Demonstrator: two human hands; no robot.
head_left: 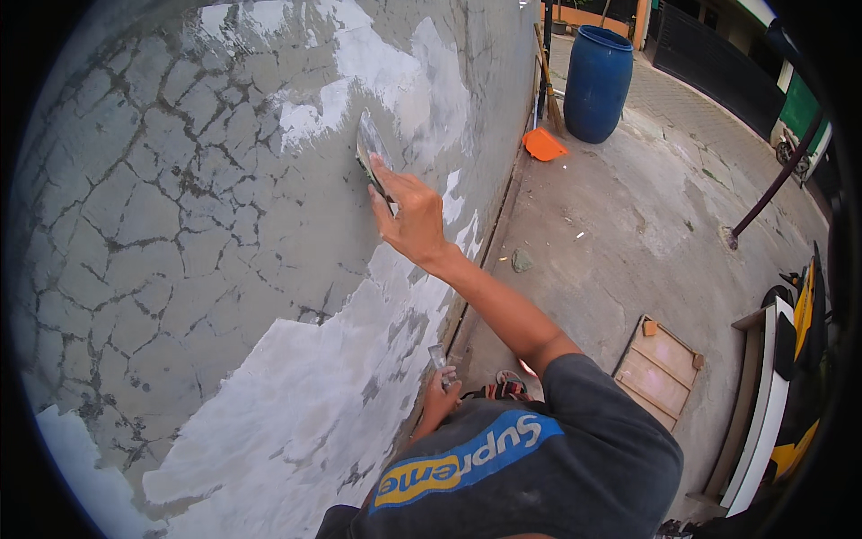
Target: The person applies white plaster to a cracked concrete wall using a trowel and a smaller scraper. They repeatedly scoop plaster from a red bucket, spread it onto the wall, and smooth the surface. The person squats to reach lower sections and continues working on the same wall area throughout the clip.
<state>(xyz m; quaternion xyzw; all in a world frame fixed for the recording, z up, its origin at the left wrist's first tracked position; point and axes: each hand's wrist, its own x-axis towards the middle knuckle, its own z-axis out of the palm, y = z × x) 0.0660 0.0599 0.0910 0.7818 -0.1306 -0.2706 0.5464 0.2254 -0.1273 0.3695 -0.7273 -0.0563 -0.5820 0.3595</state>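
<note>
My right hand [411, 216] is raised in front of the cracked grey wall [171, 180], closed round a wide putty knife [370, 148]. Its metal blade lies against or very near the wall, just below a white patch of filler [382, 67]. Lower down, near the foot of the wall, my left hand [440, 393] grips a smaller tool with a flat, whitish blade, a scraper [437, 357]. White filler [269, 395] also covers much of the lower wall, with ragged edges.
A blue barrel [599, 85] stands ahead on the concrete floor [620, 242]. Beside it are an orange dustpan [544, 144] and a broom [550, 94] leaning on the wall. A wooden panel [658, 373] lies to the right, near a yellow-and-black motorbike [804, 332]. A thin post [777, 184] rises farther off.
</note>
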